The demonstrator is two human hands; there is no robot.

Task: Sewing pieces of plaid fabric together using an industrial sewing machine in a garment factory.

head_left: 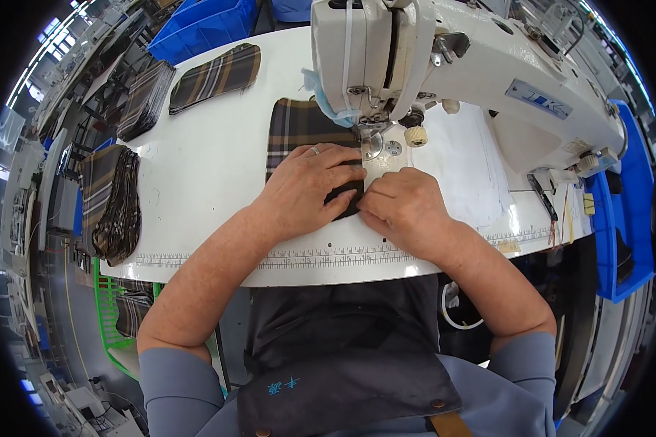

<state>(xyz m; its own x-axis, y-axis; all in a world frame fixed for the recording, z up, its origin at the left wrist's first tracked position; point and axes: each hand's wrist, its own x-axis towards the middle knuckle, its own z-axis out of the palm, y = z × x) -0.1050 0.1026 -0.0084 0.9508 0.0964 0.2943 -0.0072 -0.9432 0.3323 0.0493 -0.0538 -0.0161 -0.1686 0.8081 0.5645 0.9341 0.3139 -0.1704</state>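
A brown plaid fabric piece (293,127) lies on the white sewing table (197,175), running under the presser foot (369,135) of a white sewing machine (488,65). My left hand (310,186), a ring on one finger, lies flat on the fabric with fingers spread, pressing it down just left of the needle. My right hand (401,204) rests beside it, fingers curled on the dark near edge of the fabric in front of the foot. The two hands touch at the fingertips.
A single plaid piece (215,76) lies at the table's back left, with a stack of plaid pieces (144,98) beyond it and another stack (109,204) hanging over the left edge. Blue bins stand at the back (204,25) and right (627,218). A green basket (120,320) sits below left.
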